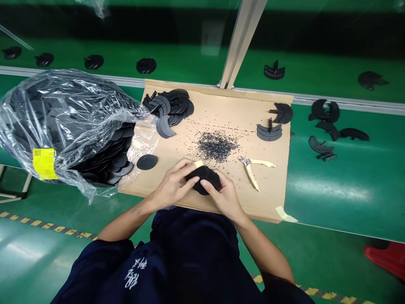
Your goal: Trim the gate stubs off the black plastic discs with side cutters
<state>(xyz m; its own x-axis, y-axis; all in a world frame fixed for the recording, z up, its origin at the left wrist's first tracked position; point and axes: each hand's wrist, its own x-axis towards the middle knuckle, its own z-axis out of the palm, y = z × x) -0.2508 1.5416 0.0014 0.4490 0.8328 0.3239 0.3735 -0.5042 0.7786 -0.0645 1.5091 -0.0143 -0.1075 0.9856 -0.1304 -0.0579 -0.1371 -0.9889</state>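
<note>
My left hand [172, 183] and my right hand [223, 195] meet over the near edge of a cardboard sheet [221, 114]. Both are closed on a small stack of black rubber pieces [204, 176], held between them. A taped finger of the left hand rests on top of the stack. A pair of cutting pliers with pale handles [251, 169] lies just right of my hands. A heap of black trimmings [217, 145] sits beyond them.
A clear plastic bag [63, 122] full of black pieces lies at the left, with a yellow label. One loose black oval [147, 161] lies by it. Piles of curved black parts [169, 107] sit on the cardboard and on the green conveyor [348, 185].
</note>
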